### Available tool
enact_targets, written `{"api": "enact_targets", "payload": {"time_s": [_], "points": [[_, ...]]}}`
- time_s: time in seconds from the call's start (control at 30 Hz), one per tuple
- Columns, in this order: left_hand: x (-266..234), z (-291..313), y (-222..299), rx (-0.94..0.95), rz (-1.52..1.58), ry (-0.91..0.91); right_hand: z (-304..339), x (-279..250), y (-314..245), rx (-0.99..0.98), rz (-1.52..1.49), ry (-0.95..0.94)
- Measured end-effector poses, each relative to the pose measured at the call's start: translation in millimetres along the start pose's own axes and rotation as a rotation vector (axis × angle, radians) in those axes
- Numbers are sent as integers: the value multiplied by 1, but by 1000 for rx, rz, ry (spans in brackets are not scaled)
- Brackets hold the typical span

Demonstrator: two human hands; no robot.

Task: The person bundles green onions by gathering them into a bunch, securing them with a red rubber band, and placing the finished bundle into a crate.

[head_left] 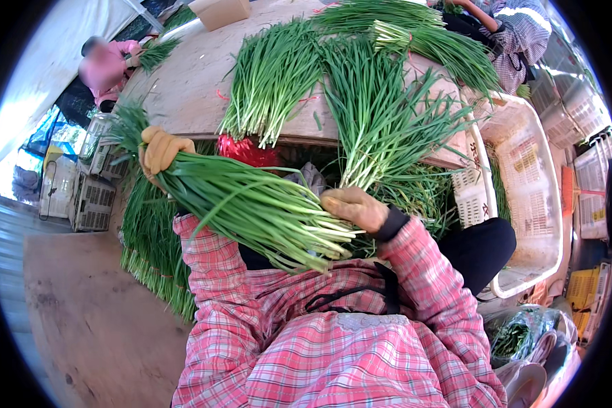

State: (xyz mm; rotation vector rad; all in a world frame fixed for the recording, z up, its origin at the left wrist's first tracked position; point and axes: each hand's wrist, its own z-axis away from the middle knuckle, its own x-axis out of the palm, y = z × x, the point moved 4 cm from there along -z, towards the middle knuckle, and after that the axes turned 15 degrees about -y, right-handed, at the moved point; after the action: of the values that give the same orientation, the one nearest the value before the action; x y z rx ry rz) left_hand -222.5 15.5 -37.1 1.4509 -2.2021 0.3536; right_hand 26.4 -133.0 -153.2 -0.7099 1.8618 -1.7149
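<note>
A thick bunch of garlic chives (251, 204) lies slanting across my lap, leaf tips at upper left and pale stem ends at lower right. My left hand (162, 155), in a tan glove, is wrapped round its leafy part. My right hand (357, 207), gloved too, is closed at the pale stem ends; its fingertips are partly hidden. Just beyond it, a loose, fanned-out pile of chives (381, 115) rests on the table edge, stems toward me. To its left lies another bunch of chives (272, 81).
The wooden table (177, 95) carries more chives (442, 51) at the back right and a cardboard box (219, 12). A white plastic crate (523, 190) stands at my right. Several chive bunches (156, 238) lie at my left. Two other people (105, 68) work across the table.
</note>
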Motion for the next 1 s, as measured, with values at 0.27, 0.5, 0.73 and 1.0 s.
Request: {"api": "enact_targets", "payload": {"time_s": [0.27, 0.5, 0.73, 1.0], "points": [[-62, 78, 48, -4, 33, 324, 93, 7, 39, 224, -277, 429], [-83, 105, 77, -22, 50, 452, 95, 3, 13, 253, 46, 389], [-63, 85, 61, -74, -75, 438, 30, 19, -14, 87, 724, 456], [-33, 65, 52, 2, 35, 384, 119, 6, 21, 420, 698, 414]]}}
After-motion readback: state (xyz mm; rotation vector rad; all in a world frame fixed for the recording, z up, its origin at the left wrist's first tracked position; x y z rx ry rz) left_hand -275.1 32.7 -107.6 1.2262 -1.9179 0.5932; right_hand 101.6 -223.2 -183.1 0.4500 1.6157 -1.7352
